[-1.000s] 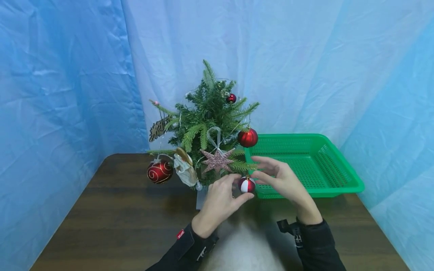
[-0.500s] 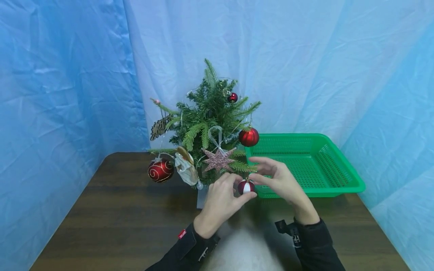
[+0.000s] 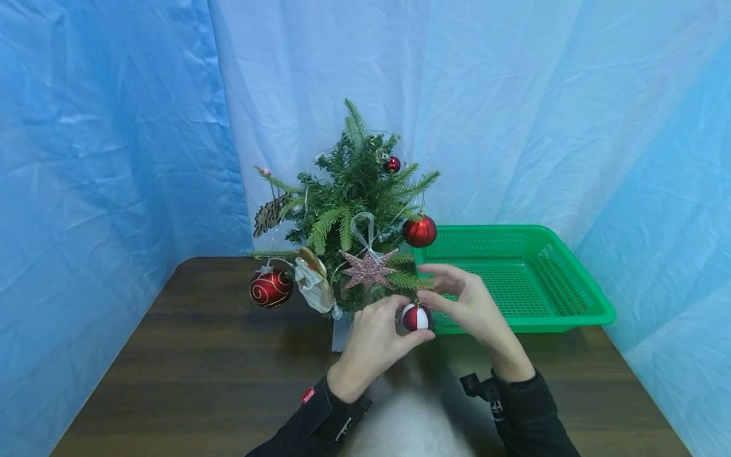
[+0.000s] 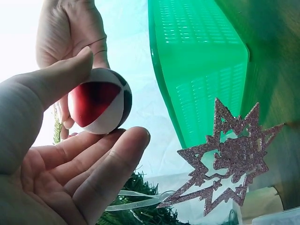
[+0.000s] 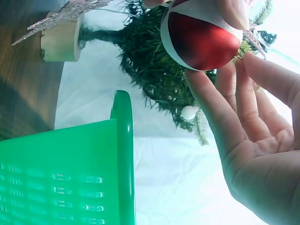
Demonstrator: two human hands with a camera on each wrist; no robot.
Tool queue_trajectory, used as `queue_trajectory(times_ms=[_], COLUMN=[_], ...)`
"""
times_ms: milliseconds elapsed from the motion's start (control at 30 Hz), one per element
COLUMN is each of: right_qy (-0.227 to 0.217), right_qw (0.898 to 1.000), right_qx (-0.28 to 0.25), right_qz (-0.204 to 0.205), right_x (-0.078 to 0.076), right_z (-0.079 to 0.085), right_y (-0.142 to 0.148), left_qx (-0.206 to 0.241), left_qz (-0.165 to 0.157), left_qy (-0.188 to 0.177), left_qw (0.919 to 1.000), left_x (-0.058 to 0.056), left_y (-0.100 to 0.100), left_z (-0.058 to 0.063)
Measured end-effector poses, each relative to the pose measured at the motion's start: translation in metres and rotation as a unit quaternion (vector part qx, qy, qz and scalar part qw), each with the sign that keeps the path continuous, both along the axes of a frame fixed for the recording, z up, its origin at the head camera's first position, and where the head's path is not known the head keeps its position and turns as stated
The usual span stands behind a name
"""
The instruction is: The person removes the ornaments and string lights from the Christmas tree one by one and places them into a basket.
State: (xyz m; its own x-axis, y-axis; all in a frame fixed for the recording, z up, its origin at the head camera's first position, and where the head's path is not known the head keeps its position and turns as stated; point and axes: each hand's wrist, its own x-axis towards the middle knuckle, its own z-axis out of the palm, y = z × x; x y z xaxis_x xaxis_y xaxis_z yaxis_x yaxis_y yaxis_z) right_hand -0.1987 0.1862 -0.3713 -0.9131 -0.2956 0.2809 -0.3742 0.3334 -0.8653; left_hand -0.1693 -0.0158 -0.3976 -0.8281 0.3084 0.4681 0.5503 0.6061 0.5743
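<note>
A small red-and-white bauble hangs low at the front right of the small Christmas tree, below a branch tip. My left hand grips it from the left between thumb and fingers, as the left wrist view shows. My right hand is at the branch tip just above, its thumb tip close to the bauble's gold cap. In the right wrist view, the thumb and index fingertips of this hand stand apart beside the bauble. A glittery pink star hangs just left of the hands.
Behind the right hand stands a green plastic basket. The tree also bears a red ribbed bauble, a small dark red ball, a swirled red bauble, an angel and a wooden sign. Blue-white cloth surrounds the table.
The red-and-white bauble has turned in my left fingers, showing different panels. My right hand has shifted slightly left toward its cap.
</note>
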Motion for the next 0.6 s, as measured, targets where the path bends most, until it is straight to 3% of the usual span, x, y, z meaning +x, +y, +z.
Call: queue_trajectory(times_ms=[267, 600], right_qy=[0.017, 0.042], right_qw=[0.999, 0.998], right_qx=[-0.033, 0.004], right_qz=[0.003, -0.045], right_x=[0.0000, 0.0034], right_z=[0.0005, 0.0047], right_y=[0.0006, 0.0028], left_qx=[0.012, 0.022], left_qz=[0.014, 0.022], left_qy=[0.035, 0.057], left_qw=[0.9992, 0.9979], left_x=[-0.0006, 0.0006], left_y=[0.0028, 0.0050], left_z=[-0.0005, -0.0012])
